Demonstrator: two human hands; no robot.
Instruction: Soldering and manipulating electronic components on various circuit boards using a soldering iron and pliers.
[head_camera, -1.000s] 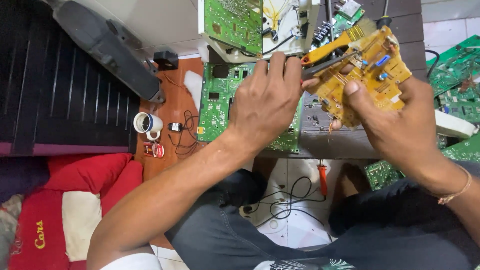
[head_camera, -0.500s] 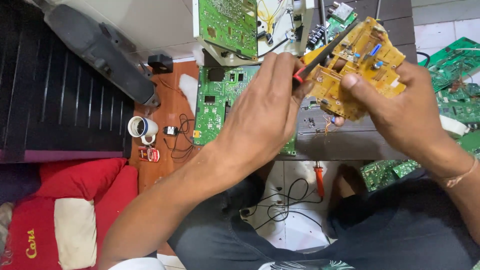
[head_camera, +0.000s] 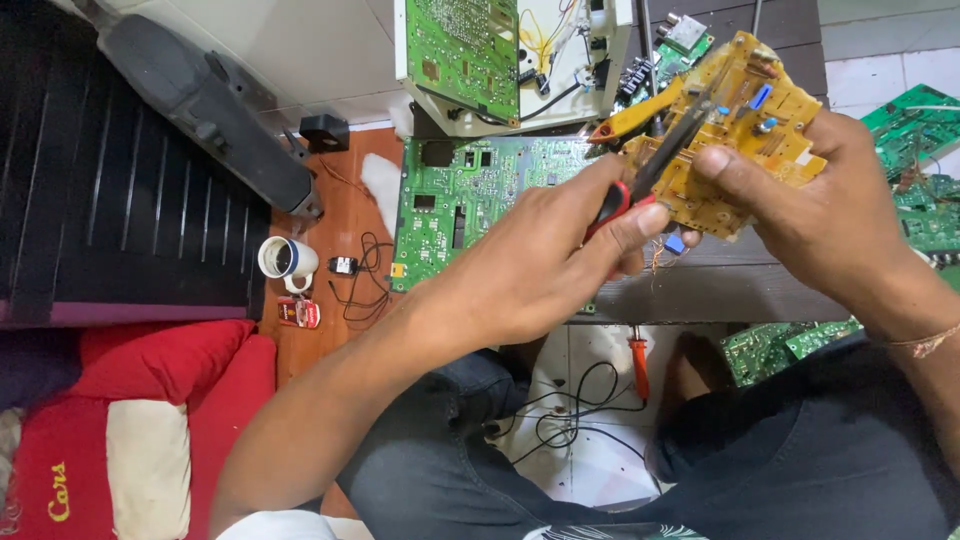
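Observation:
My right hand (head_camera: 810, 205) grips a yellow-brown circuit board (head_camera: 735, 135) by its lower edge and holds it tilted up in front of me. My left hand (head_camera: 540, 265) is closed on a red-and-black handled tool (head_camera: 645, 170), apparently pliers or cutters, whose dark jaws lie across the yellow board. An orange-handled tool (head_camera: 635, 117) lies just behind the board. Below my hands a large green circuit board (head_camera: 455, 205) rests flat.
A second green board (head_camera: 460, 50) in a white frame stands at the back. More green boards (head_camera: 925, 190) lie right. A white mug (head_camera: 285, 262) and small red tin (head_camera: 298, 313) sit left, a long black device (head_camera: 215, 110) behind. A red screwdriver (head_camera: 638, 365) and cables lie between my knees.
Both hands moved the yellow board and the tool slightly up and right in view. My left hand's grip slid along the tool, so its red-and-black handle now shows.

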